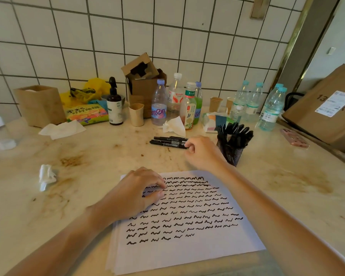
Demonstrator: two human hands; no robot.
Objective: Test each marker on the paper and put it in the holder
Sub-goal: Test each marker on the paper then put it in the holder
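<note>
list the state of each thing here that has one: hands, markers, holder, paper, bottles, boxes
left hand: rests on the paper, fingers curled, holding nothing
right hand: pinching the end of a loose marker
loose markers: capped, lying flat on the counter
holder: upright, packed with markers
paper: flat, mostly covered in black squiggles
spray bottle: upright
small cardboard box: flap open
crumpled tissue: wadded

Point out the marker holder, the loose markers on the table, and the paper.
marker holder [232,153]: head view, on its dark mesh wall.
loose markers [167,142]: head view, on the barrels left of the right hand.
paper [187,253]: head view, on the blank lower part below the squiggles.
</note>
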